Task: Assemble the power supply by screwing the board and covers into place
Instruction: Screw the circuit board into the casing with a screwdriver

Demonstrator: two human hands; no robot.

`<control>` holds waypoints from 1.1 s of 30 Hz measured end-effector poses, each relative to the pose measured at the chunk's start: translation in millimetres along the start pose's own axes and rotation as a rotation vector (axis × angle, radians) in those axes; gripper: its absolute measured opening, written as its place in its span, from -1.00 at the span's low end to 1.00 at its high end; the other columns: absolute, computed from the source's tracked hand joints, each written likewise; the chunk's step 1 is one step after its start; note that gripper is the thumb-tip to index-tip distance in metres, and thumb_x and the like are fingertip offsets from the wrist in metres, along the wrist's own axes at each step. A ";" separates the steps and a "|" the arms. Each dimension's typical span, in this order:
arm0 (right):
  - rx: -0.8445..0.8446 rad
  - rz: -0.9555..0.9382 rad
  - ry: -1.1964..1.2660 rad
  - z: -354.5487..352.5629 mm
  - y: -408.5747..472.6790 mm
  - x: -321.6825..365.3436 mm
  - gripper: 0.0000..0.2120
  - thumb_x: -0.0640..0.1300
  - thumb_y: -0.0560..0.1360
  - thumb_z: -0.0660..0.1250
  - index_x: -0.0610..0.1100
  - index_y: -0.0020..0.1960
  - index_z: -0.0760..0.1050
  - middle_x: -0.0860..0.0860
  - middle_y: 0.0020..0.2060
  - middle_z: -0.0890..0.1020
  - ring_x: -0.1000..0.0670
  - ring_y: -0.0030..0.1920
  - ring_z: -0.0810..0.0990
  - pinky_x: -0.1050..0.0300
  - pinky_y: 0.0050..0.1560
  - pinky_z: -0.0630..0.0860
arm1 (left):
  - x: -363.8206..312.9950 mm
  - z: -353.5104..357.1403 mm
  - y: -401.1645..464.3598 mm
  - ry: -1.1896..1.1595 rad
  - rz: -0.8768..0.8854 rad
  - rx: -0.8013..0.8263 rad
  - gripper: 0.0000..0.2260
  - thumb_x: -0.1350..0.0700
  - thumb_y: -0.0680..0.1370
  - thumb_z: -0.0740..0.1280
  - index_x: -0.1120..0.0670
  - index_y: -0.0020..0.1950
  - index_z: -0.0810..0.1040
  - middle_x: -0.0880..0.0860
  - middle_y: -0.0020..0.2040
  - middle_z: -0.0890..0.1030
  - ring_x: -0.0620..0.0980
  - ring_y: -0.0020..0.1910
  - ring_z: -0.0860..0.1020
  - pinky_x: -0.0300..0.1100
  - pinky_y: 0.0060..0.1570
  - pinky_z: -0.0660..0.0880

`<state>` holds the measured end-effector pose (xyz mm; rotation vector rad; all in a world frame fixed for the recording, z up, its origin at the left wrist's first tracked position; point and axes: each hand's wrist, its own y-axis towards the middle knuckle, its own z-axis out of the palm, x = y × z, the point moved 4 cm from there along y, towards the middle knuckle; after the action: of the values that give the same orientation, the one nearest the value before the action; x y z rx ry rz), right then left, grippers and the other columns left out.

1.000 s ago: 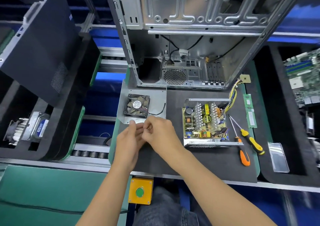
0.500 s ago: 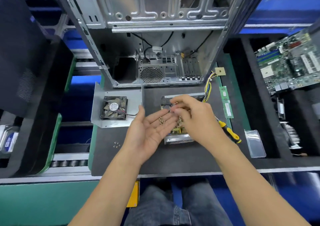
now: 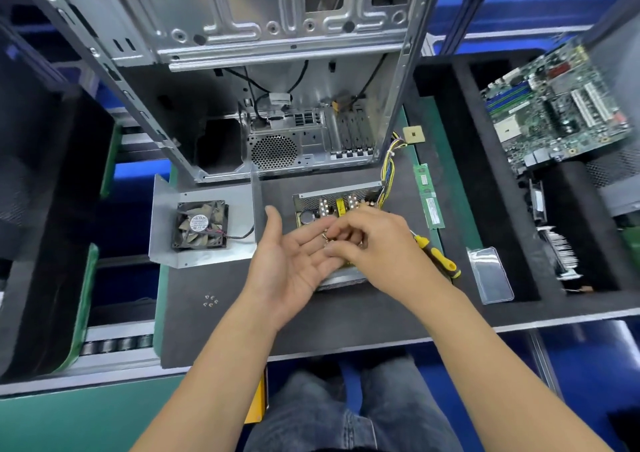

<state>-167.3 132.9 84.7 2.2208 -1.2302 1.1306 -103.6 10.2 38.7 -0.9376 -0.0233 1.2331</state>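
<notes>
Head view: the flat left hand (image 3: pixel 294 264) holds small screws (image 3: pixel 325 236); the right hand (image 3: pixel 367 240) pinches one. The open metal power supply box (image 3: pixel 332 202) and grey fan cover (image 3: pixel 204 223) look unscrewed.

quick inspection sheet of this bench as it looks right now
surface: dark mat, four loose screws near its left edge
job's things: open power supply with board exposed; fan cover plate apart on its left; yellow screwdriver on its right
clutter: memory stick, clear plastic bag, small square chip
grippers: left hand palm up, small screws on its fingers; right hand picking at them
cables: yellow wire bundle leaving the supply
surroundings: computer case behind, motherboard at right
</notes>
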 end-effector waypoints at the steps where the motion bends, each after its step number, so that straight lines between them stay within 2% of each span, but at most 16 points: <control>1: 0.002 0.009 -0.006 -0.4 0.1 -1.6 -0.89 -0.22 0.41 0.51 -0.10 -0.07 0.65 0.12 -0.24 0.54 0.14 -0.21 0.48 0.43 -0.10 0.36 | 0.5 0.1 1.2 0.002 0.002 -0.001 -0.15 -0.42 0.56 -0.01 0.35 0.30 0.51 0.33 0.22 0.62 0.25 0.21 0.62 0.04 0.10 0.63; 4: -0.002 0.028 0.004 -3.5 -0.7 -5.5 -0.88 -0.26 0.46 0.45 -0.09 -0.04 0.66 0.16 -0.24 0.53 0.18 -0.21 0.49 0.44 -0.09 0.35 | 1.2 1.6 3.0 -0.012 0.006 0.000 -0.14 -0.42 0.56 -0.01 0.36 0.30 0.50 0.34 0.23 0.61 0.26 0.21 0.62 0.06 0.10 0.63; 9: -0.067 0.059 0.086 -9.8 -2.9 -11.7 -0.85 -0.29 0.52 0.37 -0.09 -0.03 0.67 0.12 -0.18 0.65 0.21 -0.19 0.53 0.45 -0.12 0.37 | 1.8 4.3 5.8 -0.033 0.001 -0.018 -0.13 -0.41 0.57 0.01 0.39 0.27 0.52 0.37 0.21 0.60 0.29 0.20 0.61 0.08 0.03 0.64; 13: -0.082 0.092 0.137 -9.5 -1.6 -16.5 -0.87 -0.25 0.51 0.39 -0.04 -0.05 0.64 0.11 -0.17 0.67 0.13 -0.19 0.55 0.35 -0.13 0.44 | 2.9 5.7 7.3 -0.040 -0.002 -0.011 -0.11 -0.43 0.55 0.03 0.40 0.28 0.52 0.39 0.25 0.57 0.32 0.24 0.59 0.11 0.11 0.61; 18: -0.086 0.094 0.153 -10.3 1.5 -19.3 -0.86 -0.22 0.49 0.43 0.00 -0.04 0.62 0.13 -0.20 0.63 0.16 -0.23 0.51 0.40 -0.18 0.39 | 1.7 6.8 8.5 -0.063 -0.010 0.028 -0.08 -0.45 0.53 0.03 0.41 0.24 0.56 0.39 0.28 0.55 0.35 0.27 0.56 0.15 0.20 0.56; 22: -0.095 0.063 0.140 -12.7 2.6 -17.6 -0.91 -0.15 0.46 0.47 0.02 -0.09 0.63 0.13 -0.23 0.58 0.12 -0.24 0.48 0.41 -0.18 0.38 | 0.1 9.2 6.9 -0.073 -0.011 0.053 -0.07 -0.47 0.51 0.01 0.40 0.23 0.58 0.39 0.27 0.56 0.34 0.26 0.57 0.13 0.14 0.60; 27: -0.050 0.008 0.097 -6.3 -0.1 -12.2 -0.86 -0.15 0.38 0.54 -0.02 -0.10 0.63 0.11 -0.22 0.52 0.11 -0.23 0.44 0.38 -0.16 0.38 | -2.0 10.3 5.5 -0.043 -0.015 0.045 -0.07 -0.48 0.51 -0.02 0.36 0.18 0.62 0.37 0.22 0.60 0.30 0.18 0.62 0.02 -0.02 0.64; 33: -0.053 0.000 0.040 -1.2 -0.1 -9.0 -0.88 -0.14 0.40 0.55 -0.08 -0.10 0.65 0.04 -0.20 0.53 0.11 -0.21 0.45 0.39 -0.11 0.38 | -2.3 8.4 4.0 0.011 -0.006 0.026 -0.08 -0.47 0.51 -0.04 0.34 0.15 0.65 0.36 0.21 0.61 0.28 0.15 0.64 -0.02 -0.05 0.65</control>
<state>-170.4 138.6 78.5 2.1494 -1.2299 1.1242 -111.7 13.4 42.7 -0.9209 -0.0016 1.2200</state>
